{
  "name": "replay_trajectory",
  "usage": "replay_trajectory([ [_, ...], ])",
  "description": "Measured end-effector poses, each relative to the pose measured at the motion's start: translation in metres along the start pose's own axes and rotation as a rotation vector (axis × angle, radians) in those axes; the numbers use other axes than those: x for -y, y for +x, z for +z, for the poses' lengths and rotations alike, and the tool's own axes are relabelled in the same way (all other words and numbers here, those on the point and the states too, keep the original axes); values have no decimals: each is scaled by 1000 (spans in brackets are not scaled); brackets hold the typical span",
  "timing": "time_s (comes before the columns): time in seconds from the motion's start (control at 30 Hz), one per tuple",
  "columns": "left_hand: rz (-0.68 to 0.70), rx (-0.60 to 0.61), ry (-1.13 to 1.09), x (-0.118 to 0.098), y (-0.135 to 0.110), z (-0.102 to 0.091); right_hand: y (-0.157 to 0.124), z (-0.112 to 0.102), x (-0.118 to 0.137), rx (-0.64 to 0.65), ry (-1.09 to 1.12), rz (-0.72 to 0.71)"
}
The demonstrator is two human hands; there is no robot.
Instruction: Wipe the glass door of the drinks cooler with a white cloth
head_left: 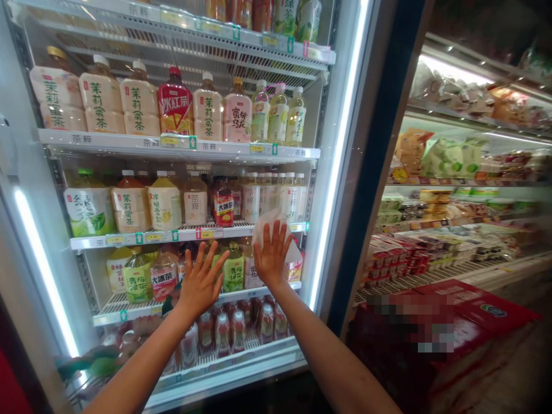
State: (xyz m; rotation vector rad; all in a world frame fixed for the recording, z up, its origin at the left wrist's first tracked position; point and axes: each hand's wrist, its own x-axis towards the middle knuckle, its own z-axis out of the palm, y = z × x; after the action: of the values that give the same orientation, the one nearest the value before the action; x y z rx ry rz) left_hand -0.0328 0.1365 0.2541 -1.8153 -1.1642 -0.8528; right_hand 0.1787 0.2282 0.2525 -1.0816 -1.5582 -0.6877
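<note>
My left hand (200, 280) is raised in front of the glass door of a drinks fridge, fingers spread and nothing in it. It looks flat against the glass, though contact is hard to confirm. Farther right, my right hand (272, 253) lies over a thin white cloth (293, 253), holding it against the door with fingers stretched out. Part of the cloth is hidden behind the palm. Beyond the glass, near my hands, stand green tea bottles (233, 267) and a dark-capped iced tea bottle (223, 201).
Several fridge shelves (181, 144) carry rows of bottled tea. A bright light strip (340, 155) runs down the door's right side. To the right is an open chilled display (431, 184) with packaged food, and red boxes (470, 339) are stacked before it.
</note>
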Motion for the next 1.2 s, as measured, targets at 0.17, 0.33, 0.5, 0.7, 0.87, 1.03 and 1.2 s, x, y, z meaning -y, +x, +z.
replay_trajectory([
  [0.17,27,-21,-1,-1,0,3,-38,-2,-13,-4,6,-6],
  [0.33,34,-30,-5,7,1,3,-2,-2,-19,-66,1,116],
  [0.5,-2,-57,-11,14,-4,3,-19,4,25,11,33,-146],
  [0.7,-24,-84,-3,40,-26,-17,-3,3,59,17,54,-126],
  [0.87,-69,-131,14,68,-44,-31,-27,12,94,77,90,-280],
  [1.03,-117,-117,20,79,-63,-29,-59,18,120,128,120,-397],
  [1.2,-123,-113,14,78,-71,-28,-21,17,127,30,92,-205],
])
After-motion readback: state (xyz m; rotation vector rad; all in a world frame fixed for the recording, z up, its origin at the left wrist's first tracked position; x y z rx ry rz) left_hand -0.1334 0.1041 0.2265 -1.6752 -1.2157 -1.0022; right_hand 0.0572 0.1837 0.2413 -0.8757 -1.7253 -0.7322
